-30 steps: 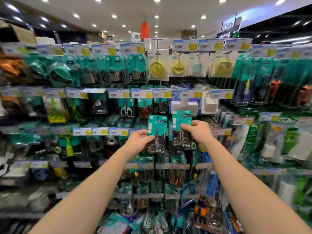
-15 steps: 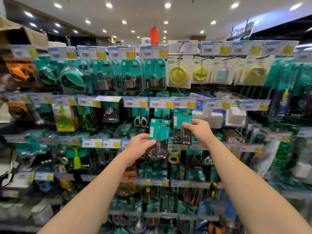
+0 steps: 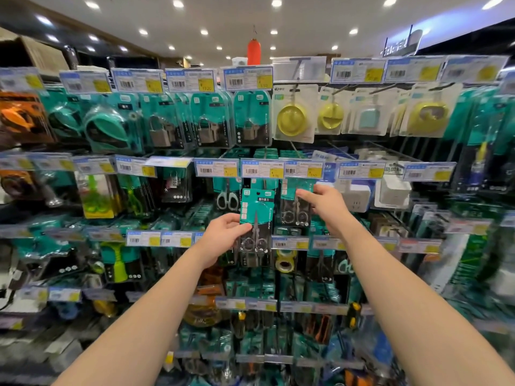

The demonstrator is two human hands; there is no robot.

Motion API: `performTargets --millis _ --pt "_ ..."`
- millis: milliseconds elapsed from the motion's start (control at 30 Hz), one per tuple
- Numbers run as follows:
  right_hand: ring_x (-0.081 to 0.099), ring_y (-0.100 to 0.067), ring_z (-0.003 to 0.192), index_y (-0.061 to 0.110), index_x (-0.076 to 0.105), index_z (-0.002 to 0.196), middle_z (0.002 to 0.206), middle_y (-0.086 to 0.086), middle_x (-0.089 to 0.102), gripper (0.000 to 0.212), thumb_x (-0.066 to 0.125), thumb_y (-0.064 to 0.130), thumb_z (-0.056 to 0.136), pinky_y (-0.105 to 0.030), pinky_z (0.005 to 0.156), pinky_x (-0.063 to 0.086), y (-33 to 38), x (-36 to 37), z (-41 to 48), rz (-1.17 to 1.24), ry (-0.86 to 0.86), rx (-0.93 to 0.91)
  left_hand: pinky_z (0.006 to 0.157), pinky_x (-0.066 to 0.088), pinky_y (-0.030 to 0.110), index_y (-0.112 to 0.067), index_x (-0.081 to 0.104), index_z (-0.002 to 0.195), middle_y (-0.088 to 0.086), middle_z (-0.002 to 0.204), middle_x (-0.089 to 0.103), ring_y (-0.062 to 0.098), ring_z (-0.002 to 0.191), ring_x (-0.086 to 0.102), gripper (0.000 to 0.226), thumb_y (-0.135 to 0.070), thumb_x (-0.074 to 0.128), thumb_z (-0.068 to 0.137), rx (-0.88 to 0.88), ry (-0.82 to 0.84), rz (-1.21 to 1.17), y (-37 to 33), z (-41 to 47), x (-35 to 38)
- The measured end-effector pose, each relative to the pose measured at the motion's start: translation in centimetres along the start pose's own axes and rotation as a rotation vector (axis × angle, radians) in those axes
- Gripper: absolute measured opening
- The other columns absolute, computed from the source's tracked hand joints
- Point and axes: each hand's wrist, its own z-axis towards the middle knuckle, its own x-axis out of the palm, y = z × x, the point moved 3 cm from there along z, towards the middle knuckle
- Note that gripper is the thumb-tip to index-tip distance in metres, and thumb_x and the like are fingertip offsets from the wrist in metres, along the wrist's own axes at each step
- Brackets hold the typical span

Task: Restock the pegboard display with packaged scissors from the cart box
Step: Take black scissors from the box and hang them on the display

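Note:
My left hand (image 3: 223, 235) grips a teal-carded pack of small silver scissors (image 3: 256, 227) by its left edge, held upright in front of the pegboard display (image 3: 278, 151). My right hand (image 3: 326, 207) pinches a second scissors pack (image 3: 295, 207) by its upper right side, up against the hook row just under the price tags (image 3: 302, 169). That second pack sits among hanging packs of the same kind; whether it is on the hook I cannot tell. The cart box is out of view.
Rows of hooks carry padlocks (image 3: 209, 129), yellow discs (image 3: 291, 119), white power adapters (image 3: 355, 197), white-handled scissors (image 3: 227, 200) and tape (image 3: 284, 263). Price-tag strips jut out at each row. Lower rows are packed with tools.
My view tilted upward, so the shelves slid down in frame. My right hand pushed its pack higher, up under the price tags. My left hand kept its pack at about the same place.

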Motion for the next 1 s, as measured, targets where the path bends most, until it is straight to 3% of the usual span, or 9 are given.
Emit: performTargets --millis 167,333,433,500,567,700,800,933,1000 --pt "0.071 -0.021 0.113 0.018 0.065 0.132 0.121 0.001 0.075 0.104 0.088 0.075 0.048 -0.053 0.105 0.053 -1.5 -0.7 2.3 0.069 0.039 -0.004 0.047 0.039 0.011 -0.012 0.062 0.13 -0.003 0.087 0.065 -0.005 0.046 0.053 0.034 -0.025 0.069 0.099 0.015 -0.004 -0.002 -0.8 0.2 0.4" --pt "0.077 -0.023 0.099 0.013 0.071 0.111 0.104 -0.005 0.08 0.03 0.079 0.031 0.089 -0.05 0.097 0.058 0.0 -0.1 0.6 0.068 0.019 0.018 0.06 0.041 0.02 -0.018 0.066 0.124 -0.003 0.099 0.073 -0.003 0.056 0.056 0.027 -0.027 0.068 0.099 0.023 0.012 -0.005 -1.2 0.1 0.9" --pt "0.076 -0.03 0.099 0.014 0.07 0.097 0.101 -0.01 0.08 0.019 0.078 0.029 0.09 -0.053 0.094 0.059 -0.4 -0.2 0.6 0.094 0.009 0.012 0.07 0.046 0.025 -0.023 0.067 0.122 -0.008 0.104 0.076 0.0 0.071 0.063 0.024 -0.028 0.068 0.099 0.017 0.016 -0.009 -1.3 0.1 1.2" --pt "0.077 -0.028 0.096 0.01 0.07 0.104 0.1 -0.011 0.08 0.023 0.078 0.027 0.091 -0.049 0.09 0.062 -0.5 -0.1 0.8 0.114 0.019 0.027 0.075 0.048 0.026 -0.024 0.067 0.122 -0.008 0.109 0.076 -0.001 0.077 0.065 0.024 -0.029 0.069 0.099 0.017 0.025 -0.011 -1.3 0.1 1.5" --pt "0.078 -0.025 0.092 0.005 0.067 0.12 0.103 -0.011 0.08 0.039 0.079 0.027 0.09 -0.045 0.085 0.063 -0.3 0.0 1.1 0.109 0.028 0.045 0.075 0.046 0.027 -0.022 0.067 0.123 -0.013 0.097 0.076 -0.005 0.067 0.062 0.025 -0.027 0.068 0.099 0.021 0.026 -0.019 -1.2 0.3 1.7" --pt "0.079 -0.018 0.083 0.014 0.071 0.109 0.098 -0.007 0.081 0.019 0.076 0.023 0.093 -0.034 0.074 0.062 0.3 0.0 1.9 0.107 -0.004 0.088 0.072 0.042 0.028 -0.02 0.066 0.123 -0.022 0.065 0.066 -0.007 0.055 0.056 0.024 -0.026 0.068 0.1 0.03 0.03 -0.03 -1.3 0.8 2.2" --pt "0.073 -0.022 0.098 0.019 0.068 0.108 0.11 -0.005 0.075 0.027 0.079 0.035 0.089 -0.039 0.09 0.059 0.3 0.1 3.0 0.031 -0.047 0.112 0.074 0.044 0.027 -0.02 0.067 0.122 -0.022 0.069 0.067 -0.008 0.057 0.058 0.025 -0.027 0.069 0.099 0.037 0.032 -0.028 -1.4 1.2 2.6" --pt "0.061 -0.023 0.116 0.01 0.062 0.126 0.128 -0.002 0.065 0.043 0.075 0.034 0.093 -0.038 0.106 0.047 0.5 0.8 3.8 -0.005 -0.087 0.125 0.079 0.049 0.027 -0.021 0.066 0.126 -0.007 0.108 0.077 0.005 0.086 0.068 0.033 -0.031 0.072 0.096 0.025 0.025 -0.032 -1.3 1.7 3.3" --pt "0.056 -0.029 0.128 0.005 0.054 0.143 0.14 -0.009 0.061 0.064 0.076 0.037 0.092 -0.042 0.11 0.044 0.2 1.1 3.8 0.004 -0.13 0.132 0.076 0.049 0.024 -0.021 0.067 0.124 -0.003 0.114 0.076 0.007 0.089 0.069 0.031 -0.03 0.073 0.096 0.015 0.016 -0.034 -1.3 2.0 3.7"
